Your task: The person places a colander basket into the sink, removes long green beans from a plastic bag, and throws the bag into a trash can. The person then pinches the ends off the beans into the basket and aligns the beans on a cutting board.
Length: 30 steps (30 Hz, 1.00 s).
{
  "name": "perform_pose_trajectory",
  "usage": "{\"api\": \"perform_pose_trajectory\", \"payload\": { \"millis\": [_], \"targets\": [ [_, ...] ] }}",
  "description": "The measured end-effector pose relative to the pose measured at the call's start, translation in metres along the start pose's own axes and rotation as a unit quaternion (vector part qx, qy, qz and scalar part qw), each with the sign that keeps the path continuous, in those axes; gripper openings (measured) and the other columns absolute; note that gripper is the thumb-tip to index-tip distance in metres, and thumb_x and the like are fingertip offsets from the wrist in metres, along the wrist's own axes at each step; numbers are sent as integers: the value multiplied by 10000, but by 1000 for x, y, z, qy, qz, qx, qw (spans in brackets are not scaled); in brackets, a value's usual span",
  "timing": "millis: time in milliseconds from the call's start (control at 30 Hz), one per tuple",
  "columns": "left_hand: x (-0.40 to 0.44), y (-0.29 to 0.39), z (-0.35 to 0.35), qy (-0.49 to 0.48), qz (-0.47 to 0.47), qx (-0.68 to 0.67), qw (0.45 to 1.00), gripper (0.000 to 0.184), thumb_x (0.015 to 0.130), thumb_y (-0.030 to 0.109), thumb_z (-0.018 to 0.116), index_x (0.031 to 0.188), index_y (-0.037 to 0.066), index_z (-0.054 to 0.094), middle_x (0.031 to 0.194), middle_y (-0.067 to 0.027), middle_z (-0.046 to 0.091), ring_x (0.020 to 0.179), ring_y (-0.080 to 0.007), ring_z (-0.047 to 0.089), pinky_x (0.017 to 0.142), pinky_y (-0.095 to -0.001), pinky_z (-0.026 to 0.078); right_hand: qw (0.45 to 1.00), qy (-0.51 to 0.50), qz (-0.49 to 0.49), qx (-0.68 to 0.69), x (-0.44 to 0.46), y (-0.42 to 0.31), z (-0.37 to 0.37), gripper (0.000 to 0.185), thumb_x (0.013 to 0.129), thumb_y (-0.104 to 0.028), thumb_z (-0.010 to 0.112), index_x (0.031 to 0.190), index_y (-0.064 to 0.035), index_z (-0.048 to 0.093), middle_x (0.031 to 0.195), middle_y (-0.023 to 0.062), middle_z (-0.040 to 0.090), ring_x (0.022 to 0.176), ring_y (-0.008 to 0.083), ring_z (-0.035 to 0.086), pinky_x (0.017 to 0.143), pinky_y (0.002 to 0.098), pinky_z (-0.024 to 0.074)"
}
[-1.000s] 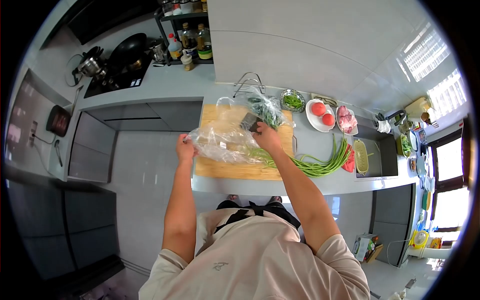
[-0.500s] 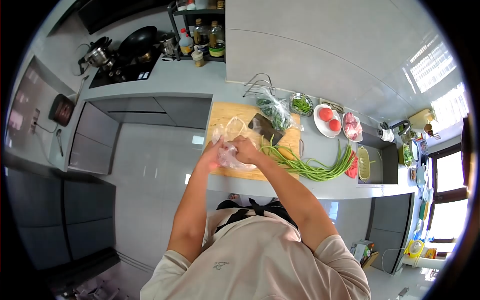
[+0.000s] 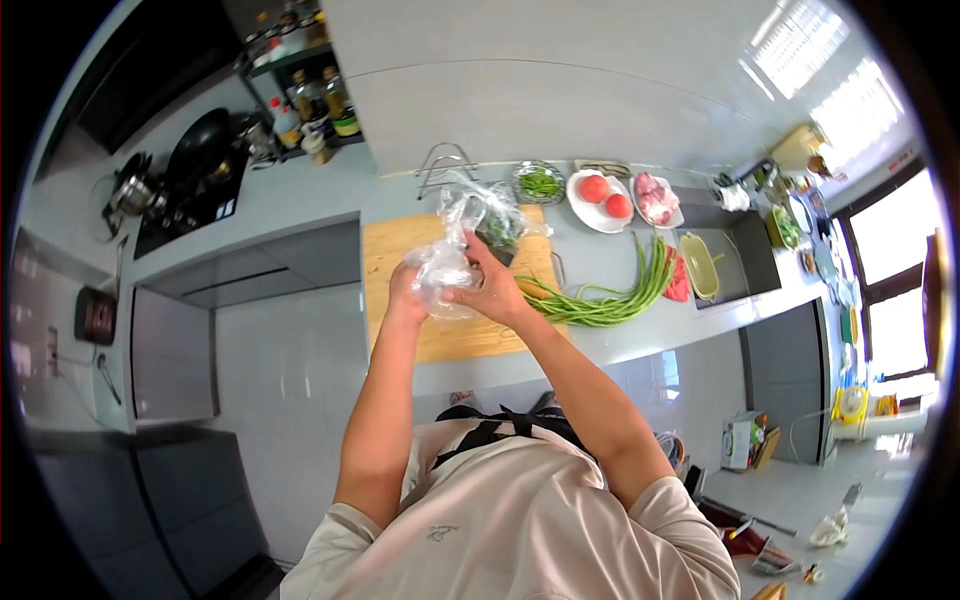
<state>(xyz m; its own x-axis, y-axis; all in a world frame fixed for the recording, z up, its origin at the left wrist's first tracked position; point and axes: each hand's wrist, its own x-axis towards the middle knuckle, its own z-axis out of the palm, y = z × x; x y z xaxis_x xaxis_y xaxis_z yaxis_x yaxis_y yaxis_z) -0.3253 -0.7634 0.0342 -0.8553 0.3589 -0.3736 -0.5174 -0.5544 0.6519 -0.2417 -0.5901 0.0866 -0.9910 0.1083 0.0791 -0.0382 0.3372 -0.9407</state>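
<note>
A crumpled clear plastic bag (image 3: pixel 440 272) is bunched between my hands above the wooden cutting board (image 3: pixel 400 345). My left hand (image 3: pixel 404 292) grips its left side, the fingers partly hidden by the plastic. My right hand (image 3: pixel 492 288) is at its right side, thumb and forefinger spread wide against the plastic. Just behind, another clear bag (image 3: pixel 490 212) with leafy greens lies on the board. Partly covered by my right hand is a dark flat thing like a cleaver blade. Long green beans (image 3: pixel 610 305) stretch from the board onto the counter at right.
Behind the board stand a wire rack (image 3: pixel 446 165) and a glass dish of chopped greens (image 3: pixel 540 184). Further right are a plate with two tomatoes (image 3: pixel 594 189), a plate of raw meat (image 3: pixel 656 200), a red cloth-like piece (image 3: pixel 677 276) and a sink (image 3: pixel 745 255) holding a green basket (image 3: pixel 698 266).
The bag has been lifted and gathered higher between my hands. My right hand has gone from closed on the plastic to spread fingers. The camera view has turned to the right.
</note>
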Motion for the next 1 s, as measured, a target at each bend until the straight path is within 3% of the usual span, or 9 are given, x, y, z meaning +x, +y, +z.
{"api": "perform_pose_trajectory", "payload": {
  "millis": [67,167,200,333,433,600,733,900,1000],
  "targets": [
    [10,-13,36,-45,19,103,993,302,943,85,641,1222,-22,689,1118,-119,733,977,-243,719,852,-382,590,996,75,-29,-46,-6,-14,-24,471,790,-100,846,1228,-77,673,936,69,727,830,163,664,816,346,549],
    [-2,-16,110,-140,53,188,971,275,916,78,650,1168,-4,723,1068,-90,739,927,-198,703,844,-343,566,971,233,30,-31,-15,-19,-83,322,774,-21,786,1088,-44,720,933,119,730,859,226,708,804,340,552],
    [7,-21,121,-213,52,229,948,334,977,208,675,1244,7,692,1146,-71,723,1010,-185,685,926,-348,537,958,284,1,-27,-20,-24,-104,231,780,3,764,1006,-29,732,902,125,733,820,228,702,771,327,547],
    [-26,-47,229,-341,-64,148,926,658,1050,536,570,1454,17,539,1380,-68,626,1237,-216,615,1082,-374,463,923,377,-44,-66,-61,-31,-191,292,755,66,728,1037,-7,724,1024,127,748,875,259,718,792,329,551],
    [-47,-106,288,-347,-78,219,909,674,1051,552,558,1480,35,516,1397,-71,610,1220,-214,618,1081,-375,457,906,406,-61,-102,-102,-3,-242,346,728,79,729,1066,6,721,1106,129,746,952,280,733,836,335,564],
    [-59,-213,360,-333,-16,245,910,337,964,22,611,1296,-22,652,1178,-74,706,1053,-160,672,924,-313,537,919,375,-70,-96,-199,32,-321,486,700,59,700,1170,-52,756,1319,154,679,1232,291,641,1061,373,490],
    [-96,-298,417,-337,-49,268,901,395,921,-119,537,1285,-23,658,1184,-104,719,1055,-167,689,943,-332,563,906,394,-70,135,-288,44,-381,486,760,-11,627,1227,-71,746,1485,93,562,1345,234,533,1111,383,426],
    [-123,-442,441,-464,-88,335,815,413,863,-175,547,1195,3,715,1091,-90,737,1030,-168,697,877,-335,587,796,593,116,31,-393,87,-419,729,907,-241,774,1546,-155,435,1324,121,556,881,136,597,780,321,549],
    [-157,-521,444,-531,-134,396,737,415,881,-148,564,1213,44,725,1101,-65,731,998,-169,694,879,-338,594,769,616,166,40,-463,126,-423,415,900,-157,778,1286,-84,645,1084,55,691,824,126,627,772,305,544]
  ]
}}
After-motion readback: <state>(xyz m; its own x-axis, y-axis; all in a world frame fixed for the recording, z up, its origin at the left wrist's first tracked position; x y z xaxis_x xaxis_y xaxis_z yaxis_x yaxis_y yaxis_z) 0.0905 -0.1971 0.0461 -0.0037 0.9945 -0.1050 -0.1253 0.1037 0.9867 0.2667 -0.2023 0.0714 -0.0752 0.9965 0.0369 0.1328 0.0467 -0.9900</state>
